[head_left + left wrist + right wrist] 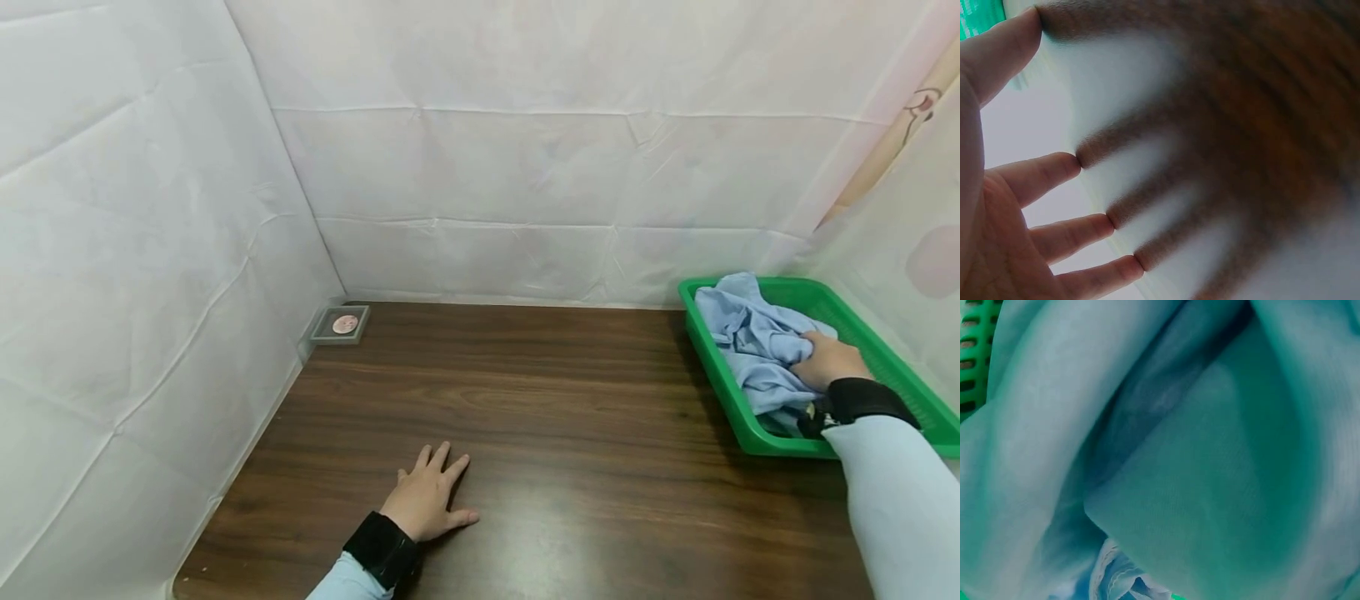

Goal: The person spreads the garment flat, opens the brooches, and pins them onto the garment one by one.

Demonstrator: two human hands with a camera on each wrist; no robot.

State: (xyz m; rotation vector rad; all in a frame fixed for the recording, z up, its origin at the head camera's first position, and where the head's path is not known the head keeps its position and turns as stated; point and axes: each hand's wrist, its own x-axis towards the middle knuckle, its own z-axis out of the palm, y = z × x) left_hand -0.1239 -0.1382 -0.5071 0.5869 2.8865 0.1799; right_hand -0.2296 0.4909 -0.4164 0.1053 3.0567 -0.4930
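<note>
Your left hand (423, 504) rests on the dark wood surface (525, 400) with its fingers straight and fanned apart, the thumb held well out to the right, and it has hold of nothing. The left wrist view shows the fingertips meeting their own reflections, so they touch the surface while your palm stays raised off it. That forearm comes in from the bottom edge in a light blue sleeve (348, 581), a black wristband (380, 550) just behind your hand. Your right arm enters from the lower right and slants forward and to the left, over the near rim of the green basket (795, 448). Your right hand (832, 362), its back turned up, grips the blue cloth (757, 329) between bent fingers and thumb; the fingertips are lost in the folds, and the right wrist view shows only cloth and a bit of slotted basket wall. The cloth lies bunched in the left part of the basket, with one fold rising over the far rim. A small grey case (321, 335) with a round disc sits at the far left corner, well apart from both hands.
</note>
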